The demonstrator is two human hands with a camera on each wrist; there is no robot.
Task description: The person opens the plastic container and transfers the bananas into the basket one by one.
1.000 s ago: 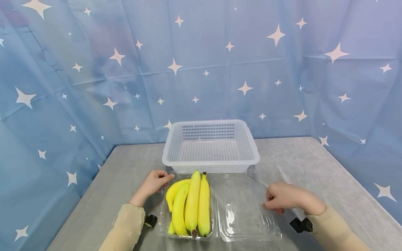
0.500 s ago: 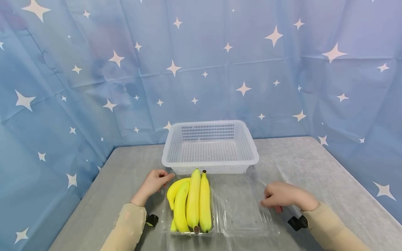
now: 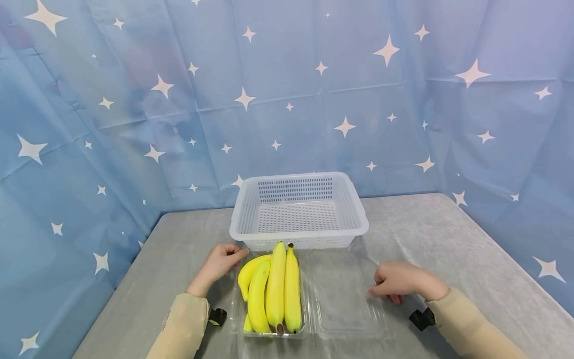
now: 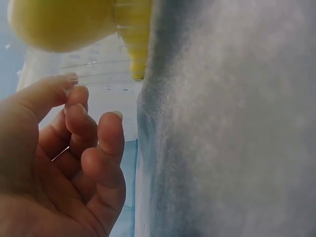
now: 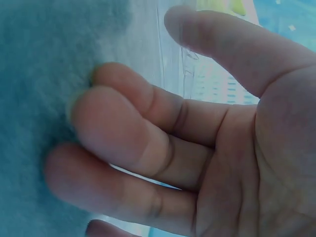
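A clear plastic clamshell box [image 3: 307, 319] lies unfolded on the table, with several yellow bananas [image 3: 278, 291] in its left half. Its see-through lid [image 3: 343, 304] spreads out to the right. My left hand [image 3: 219, 262] is at the box's far left corner; in the left wrist view, thumb and index finger [image 4: 78, 94] pinch the thin plastic edge while the other fingers curl loosely. At the lid's right edge is my right hand [image 3: 401, 279]. In the right wrist view its fingers [image 5: 113, 126] are loosely bent, and the thumb [image 5: 207, 32] stays apart from them beside the plastic.
A white perforated plastic basket [image 3: 299, 241] stands just behind the box. Grey cloth covers the table [image 3: 417, 219]. A blue curtain with white stars [image 3: 287, 89] hangs along the back and sides. A black strap device is at each wrist.
The box shifted slightly away from me early on. My right hand has moved a little to the left, and the lid's right edge also appears farther left. The left hand has barely moved.
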